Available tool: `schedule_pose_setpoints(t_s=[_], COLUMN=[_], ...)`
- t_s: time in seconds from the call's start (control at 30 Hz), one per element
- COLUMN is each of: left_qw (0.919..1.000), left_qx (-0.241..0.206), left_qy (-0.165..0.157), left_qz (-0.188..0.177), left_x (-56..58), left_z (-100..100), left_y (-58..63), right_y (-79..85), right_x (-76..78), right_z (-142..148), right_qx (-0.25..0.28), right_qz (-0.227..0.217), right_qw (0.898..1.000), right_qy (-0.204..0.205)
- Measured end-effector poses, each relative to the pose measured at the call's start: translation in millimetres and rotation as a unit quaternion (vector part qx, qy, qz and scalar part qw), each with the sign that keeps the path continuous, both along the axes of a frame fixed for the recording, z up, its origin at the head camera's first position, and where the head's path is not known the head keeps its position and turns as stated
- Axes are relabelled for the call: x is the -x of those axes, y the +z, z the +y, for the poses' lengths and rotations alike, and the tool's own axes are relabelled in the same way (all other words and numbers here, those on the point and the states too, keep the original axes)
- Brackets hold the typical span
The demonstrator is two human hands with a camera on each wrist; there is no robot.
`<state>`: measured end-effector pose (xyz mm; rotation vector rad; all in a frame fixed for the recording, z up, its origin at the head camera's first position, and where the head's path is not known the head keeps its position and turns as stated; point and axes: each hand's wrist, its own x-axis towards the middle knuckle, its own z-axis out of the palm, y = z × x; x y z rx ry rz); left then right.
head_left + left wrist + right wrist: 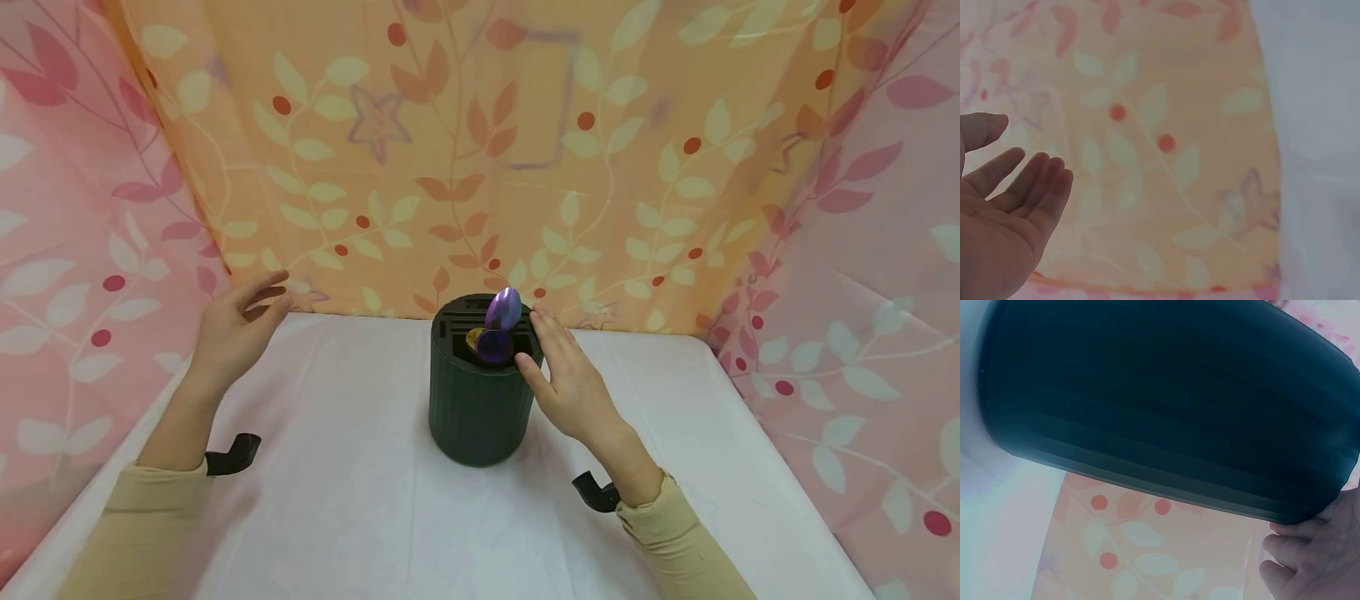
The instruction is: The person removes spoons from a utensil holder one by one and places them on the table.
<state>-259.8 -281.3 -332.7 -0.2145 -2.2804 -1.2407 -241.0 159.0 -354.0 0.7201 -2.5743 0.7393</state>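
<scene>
A dark green ribbed utensil holder (478, 417) with a slotted top stands upright on the white table. Out of its opening rise a shiny purple spoon (503, 308), a second dark purple spoon bowl (495, 346) and a gold-coloured piece (472, 337), partly hidden. My right hand (573, 383) rests on the holder's right side near the rim, fingers fairly straight. In the right wrist view the holder's wall (1160, 412) fills most of the picture, with the hand (1316, 550) at its upper end. Away to the left, my left hand (236, 333) is raised in the air, holding nothing, its fingers (1054, 194) loosely bent.
A white cloth (330, 517) covers the table. Behind it hangs an orange leaf-patterned curtain (465, 92), with pink curtains (67, 250) at both sides. Black curved pieces (234, 455) stick out at both wrists.
</scene>
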Motion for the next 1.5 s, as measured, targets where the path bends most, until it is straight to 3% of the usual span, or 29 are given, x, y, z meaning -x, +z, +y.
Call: schedule_pose_setpoints(t_s=[0.13, 0.27, 0.53, 0.77, 0.97, 1.27, 1.5], left_qw=[0.9962, 0.9890, 0.9721, 0.9629, 0.9538, 0.9492, 0.9448], left_qx=[-0.042, -0.056, -0.072, -0.076, -0.069, -0.035, -0.036], left_qy=[-0.058, -0.107, -0.188, -0.237, -0.278, -0.305, -0.319], left_qz=[0.050, 0.086, 0.121, 0.104, 0.091, 0.070, 0.066], left_x=[-5.1, -10.1, -16.5, -16.8, -15.1, -15.6, -15.2], left_z=[26, 52, 103, 141, 162, 173, 179], left_y=[12.3, 22.0, 28.5, 22.0, 13.2, 7.4, 5.7], right_y=[0.0, -0.7, -1.2, -1.4, -1.4, -0.2, -1.2], right_x=[0.9, 1.7, 2.7, 3.4, 3.3, 2.4, 2.1], right_z=[0, -1, 0, 0, 0, 0, 0], right_qx=[0.000, -0.002, -0.004, -0.003, -0.005, -0.004, -0.005], right_qz=[0.000, -0.001, -0.002, 0.005, 0.000, -0.010, -0.005], right_qw=[1.000, 1.000, 1.000, 1.000, 1.000, 1.000, 1.000], right_qy=[-0.001, -0.003, -0.003, -0.001, -0.004, -0.006, -0.007])
